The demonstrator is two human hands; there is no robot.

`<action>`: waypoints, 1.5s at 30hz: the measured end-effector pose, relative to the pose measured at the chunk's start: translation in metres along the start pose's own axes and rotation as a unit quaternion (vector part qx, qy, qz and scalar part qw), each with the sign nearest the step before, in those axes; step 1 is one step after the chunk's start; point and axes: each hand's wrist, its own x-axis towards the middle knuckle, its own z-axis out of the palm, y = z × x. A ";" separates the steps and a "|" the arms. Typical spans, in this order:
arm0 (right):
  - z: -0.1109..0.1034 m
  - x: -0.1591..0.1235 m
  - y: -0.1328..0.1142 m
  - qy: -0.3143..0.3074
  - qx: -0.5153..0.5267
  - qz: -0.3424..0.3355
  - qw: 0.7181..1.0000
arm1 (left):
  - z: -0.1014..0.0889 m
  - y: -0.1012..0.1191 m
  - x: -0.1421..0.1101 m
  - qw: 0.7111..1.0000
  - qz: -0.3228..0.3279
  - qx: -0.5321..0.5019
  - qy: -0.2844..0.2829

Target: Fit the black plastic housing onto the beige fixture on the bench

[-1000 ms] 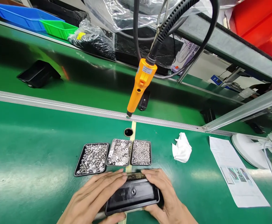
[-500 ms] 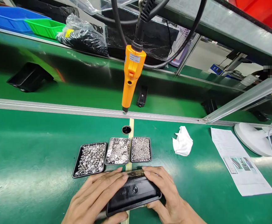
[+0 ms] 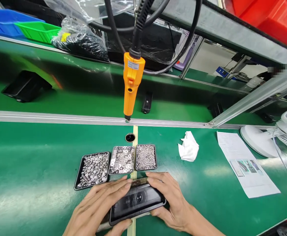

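Note:
A shallow black plastic housing [image 3: 135, 203] lies on the green bench near the front edge, with a small round boss at its middle. My left hand [image 3: 96, 209] grips its left end, thumb under the near edge and fingers over the far edge. My right hand [image 3: 170, 200] holds its right end the same way. Just beyond the housing stand three small black trays of silver hardware: screws [image 3: 92, 170], washers [image 3: 121, 164] and nuts [image 3: 145, 157]. An orange electric screwdriver [image 3: 131, 87] hangs on its cable above the trays.
A crumpled white tissue [image 3: 188, 150] and a printed sheet [image 3: 246, 168] lie to the right, with a white fan [image 3: 268, 139] beyond. A metal rail [image 3: 59, 117] separates the bench from a green conveyor carrying black parts [image 3: 25, 87]. A round hole [image 3: 130, 137] sits behind the trays.
Both hands keep their grip on the black housing and have tilted it slightly. The view has shifted, so everything sits a little further left and lower.

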 end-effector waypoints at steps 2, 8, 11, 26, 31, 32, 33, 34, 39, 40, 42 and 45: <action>-0.001 0.002 0.000 0.008 -0.001 -0.018 1.000 | -0.001 0.000 0.001 1.000 0.000 -0.001 0.003; -0.004 0.010 -0.008 0.043 0.031 -0.021 0.998 | 0.004 -0.002 -0.006 1.000 0.016 -0.004 0.019; -0.002 0.012 -0.014 0.064 0.071 -0.015 0.995 | 0.006 0.002 -0.013 0.998 -0.029 -0.045 0.032; -0.008 0.009 0.007 0.280 0.233 0.187 0.912 | -0.003 0.024 0.027 0.993 -0.051 -0.061 -0.086; -0.005 0.009 0.007 0.276 0.246 0.191 0.909 | 0.004 0.028 0.027 0.990 -0.064 -0.049 -0.117; -0.006 0.010 0.006 0.277 0.245 0.190 0.909 | 0.004 0.028 0.027 0.991 -0.063 -0.046 -0.113; -0.006 0.010 0.005 0.278 0.243 0.191 0.910 | 0.005 0.029 0.026 0.991 -0.062 -0.042 -0.108; -0.007 0.010 0.004 0.279 0.241 0.192 0.910 | 0.006 0.030 0.026 0.992 -0.060 -0.035 -0.102; -0.010 0.011 0.000 0.284 0.233 0.189 0.910 | 0.010 0.032 0.024 0.996 -0.045 0.000 -0.079; -0.010 0.011 -0.001 0.285 0.233 0.185 0.911 | 0.010 0.032 0.024 0.996 -0.041 0.001 -0.076; -0.011 0.011 -0.003 0.284 0.231 0.175 0.914 | 0.009 0.031 0.023 0.997 -0.036 -0.002 -0.067; -0.009 0.010 -0.007 0.277 0.236 0.160 0.918 | 0.001 0.025 0.019 0.998 -0.047 -0.018 -0.040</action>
